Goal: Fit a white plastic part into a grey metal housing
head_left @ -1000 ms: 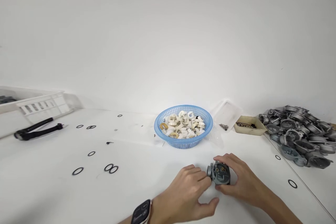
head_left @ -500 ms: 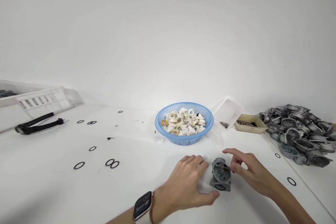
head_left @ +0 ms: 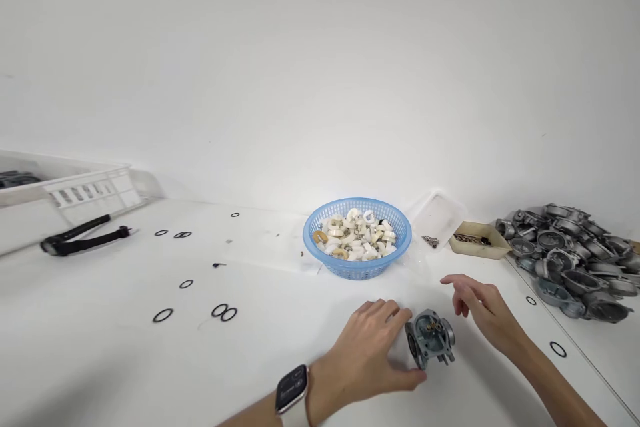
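A grey metal carburetor body point(head_left: 433, 339) sits on the white table, its round bowl opening facing up with small brass jets inside. My left hand point(head_left: 373, 347), below a watch point(head_left: 292, 388), has its thumb and index finger at the two ends of the body's left flange, closed on it. To the right of the body, my right hand point(head_left: 485, 317) hovers apart from it. Its index finger is stretched out with the thumb near it, the other fingers are curled, and I see nothing held in it.
Behind the hands stands a blue basket point(head_left: 358, 272) of white and yellowish floats. A clear tray point(head_left: 440, 210), small screws point(head_left: 430, 241) and a cream box point(head_left: 479, 248) lie beside it. Carburetor parts point(head_left: 575, 260) are heaped right. Black rings point(head_left: 163, 315), a black strap-like tool point(head_left: 85, 240) and a white crate point(head_left: 95, 193) are left.
The carburetor body has turned, so its flange now faces my left hand, which has closed in on it. My right hand has drawn away to the right. The view has shifted slightly.
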### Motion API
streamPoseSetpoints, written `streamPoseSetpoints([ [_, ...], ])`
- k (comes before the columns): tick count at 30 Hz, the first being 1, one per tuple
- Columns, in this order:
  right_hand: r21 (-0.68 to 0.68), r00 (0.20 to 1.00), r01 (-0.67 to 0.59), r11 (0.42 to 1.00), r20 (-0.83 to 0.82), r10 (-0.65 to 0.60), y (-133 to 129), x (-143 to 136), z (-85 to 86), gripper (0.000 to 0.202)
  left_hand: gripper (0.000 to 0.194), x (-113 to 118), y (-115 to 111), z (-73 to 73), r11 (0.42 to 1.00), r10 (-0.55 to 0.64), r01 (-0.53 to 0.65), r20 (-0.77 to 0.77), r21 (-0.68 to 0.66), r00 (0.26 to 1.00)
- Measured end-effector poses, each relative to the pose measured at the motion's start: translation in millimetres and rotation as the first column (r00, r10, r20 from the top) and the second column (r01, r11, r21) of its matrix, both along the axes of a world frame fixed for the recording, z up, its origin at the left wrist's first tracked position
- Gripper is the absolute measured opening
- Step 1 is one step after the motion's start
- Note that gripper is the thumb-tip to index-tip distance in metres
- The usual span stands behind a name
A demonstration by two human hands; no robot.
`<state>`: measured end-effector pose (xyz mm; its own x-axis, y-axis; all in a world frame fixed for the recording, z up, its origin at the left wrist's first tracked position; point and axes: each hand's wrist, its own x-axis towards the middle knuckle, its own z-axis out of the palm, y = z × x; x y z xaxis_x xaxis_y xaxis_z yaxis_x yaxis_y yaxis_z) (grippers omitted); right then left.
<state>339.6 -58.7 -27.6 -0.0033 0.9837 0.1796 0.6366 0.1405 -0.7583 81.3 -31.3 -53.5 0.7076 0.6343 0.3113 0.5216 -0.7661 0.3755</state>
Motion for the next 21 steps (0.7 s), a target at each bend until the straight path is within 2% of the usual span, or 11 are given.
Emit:
streamPoseSetpoints([
  [2,0.040,0.999,0.037,0.999,0.017,-0.038,8.7,-2.3,8.5,0.062,0.064,1.0,-0.6,-0.5,1.000,-0.004,0.004,-0.002,-0.006,1.000],
  [4,0.087,0.993,0.043,0.995,0.105,-0.052,23.4,-9.5,23.7,0.055,0.059,1.8,-0.4,-1.3,1.000,-0.014,0.014,-0.007,-0.003,1.000],
  [6,0.131,0.964,0.002,0.991,0.265,-0.036,45.0,-22.2,42.8,0.047,0.053,2.0,0.4,-2.2,1.000,-0.024,0.024,-0.009,-0.003,1.000],
  [8,0.131,0.890,-0.083,0.988,0.456,0.014,71.8,-39.9,60.3,0.040,0.052,1.7,1.1,-2.9,0.999,-0.029,0.029,-0.008,-0.014,1.000],
  [10,0.094,0.839,-0.169,0.981,0.536,0.093,100.6,-60.6,71.9,0.030,0.053,1.3,1.2,-2.4,0.999,-0.039,0.039,-0.009,-0.028,0.999],
  [12,0.025,0.784,-0.249,0.968,0.592,0.186,127.5,-82.1,76.1,0.025,0.052,1.0,0.8,-0.2,0.998,-0.052,0.051,-0.023,-0.040,0.998],
  [15,-0.080,0.699,-0.322,0.943,0.652,0.294,159.0,-113.0,73.6,0.025,0.054,0.5,0.4,6.3,0.996,-0.077,0.074,-0.063,-0.049,0.995],
  [19,-0.142,0.645,-0.351,0.926,0.679,0.349,182.1,-146.4,67.4,0.030,0.057,-0.1,1.8,15.7,0.993,-0.114,0.110,-0.137,-0.036,0.984],
  [21,-0.171,0.634,-0.361,0.917,0.676,0.376,186.7,-158.0,65.1,0.025,0.054,0.1,2.9,17.4,0.993,-0.120,0.118,-0.156,-0.017,0.980],
])
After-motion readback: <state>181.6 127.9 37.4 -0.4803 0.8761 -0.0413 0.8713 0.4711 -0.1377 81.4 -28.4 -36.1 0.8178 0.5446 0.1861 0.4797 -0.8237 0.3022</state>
